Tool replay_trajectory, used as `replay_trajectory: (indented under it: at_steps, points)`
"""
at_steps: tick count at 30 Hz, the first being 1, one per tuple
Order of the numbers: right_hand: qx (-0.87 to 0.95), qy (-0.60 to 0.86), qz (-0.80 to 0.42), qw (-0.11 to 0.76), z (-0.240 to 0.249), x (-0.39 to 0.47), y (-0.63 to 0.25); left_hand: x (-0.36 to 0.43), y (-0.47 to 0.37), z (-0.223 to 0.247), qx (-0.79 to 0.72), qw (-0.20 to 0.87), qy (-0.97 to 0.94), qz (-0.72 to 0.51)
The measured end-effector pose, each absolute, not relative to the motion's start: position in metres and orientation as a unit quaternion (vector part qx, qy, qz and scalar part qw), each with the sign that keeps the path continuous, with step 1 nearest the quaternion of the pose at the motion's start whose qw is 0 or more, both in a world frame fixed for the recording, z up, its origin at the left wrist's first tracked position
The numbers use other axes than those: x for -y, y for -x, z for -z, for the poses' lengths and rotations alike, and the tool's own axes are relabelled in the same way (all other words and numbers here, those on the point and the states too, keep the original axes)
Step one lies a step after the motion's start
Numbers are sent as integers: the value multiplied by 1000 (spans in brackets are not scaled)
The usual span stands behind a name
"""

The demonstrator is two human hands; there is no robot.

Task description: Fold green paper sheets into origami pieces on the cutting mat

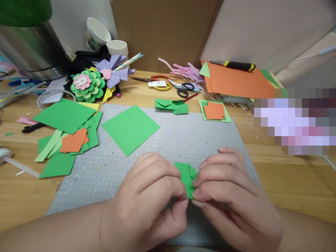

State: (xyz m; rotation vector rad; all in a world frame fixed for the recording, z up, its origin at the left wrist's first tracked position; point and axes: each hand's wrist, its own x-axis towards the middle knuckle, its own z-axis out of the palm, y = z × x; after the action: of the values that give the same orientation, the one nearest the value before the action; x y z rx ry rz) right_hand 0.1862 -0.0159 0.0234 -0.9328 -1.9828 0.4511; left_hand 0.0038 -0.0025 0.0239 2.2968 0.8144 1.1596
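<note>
A small folded piece of green paper (pixel 187 176) is held between my two hands, just above the grey cutting mat (pixel 86 185). My left hand (pixel 154 192) pinches its left and lower edge with thumb and forefinger. On the other side, my right hand (pixel 231 196) grips the lower right edge between thumb and fingertips. A flap is creased at the paper's upper right; my fingers cover part of both sides. Beyond my hands lie a flat green paper square (pixel 130 130) and a folded green paper strip (pixel 172 106).
Green and orange paper scraps (pixel 73 140) overlap the mat's left edge. Small paper squares (pixel 214 111) lie at its far right corner. Behind are scissors (pixel 183 87), orange sheets (pixel 236 80), a utility knife (pixel 240 65), a paper flower (pixel 88 85) and paper cups (pixel 117 47).
</note>
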Motion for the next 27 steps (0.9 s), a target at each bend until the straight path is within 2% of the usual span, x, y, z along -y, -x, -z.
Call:
replay_trajectory:
  at_steps: [7, 15, 19, 21, 25, 27]
  points:
    - [795, 390, -152, 440, -25, 20, -187, 5, -2, -28, -294, 192, -837, -420]
    - [818, 394, -124, 401, -29, 17, -203, -2, 7, -36, -298, 187, -845, -402]
    - [818, 393, -96, 409, -29, 17, -211, -2, 11, -30, -344, 199, -803, -445]
    - [813, 388, -67, 429, -28, 17, -212, 1, 10, -23, -373, 278, -750, -470]
    - [804, 379, -11, 458, -23, 18, -203, 5, 0, -11, -363, 653, -486, -454]
    - [805, 366, -3, 466, -19, 17, -197, 4, -6, -11, -343, 771, -358, -398]
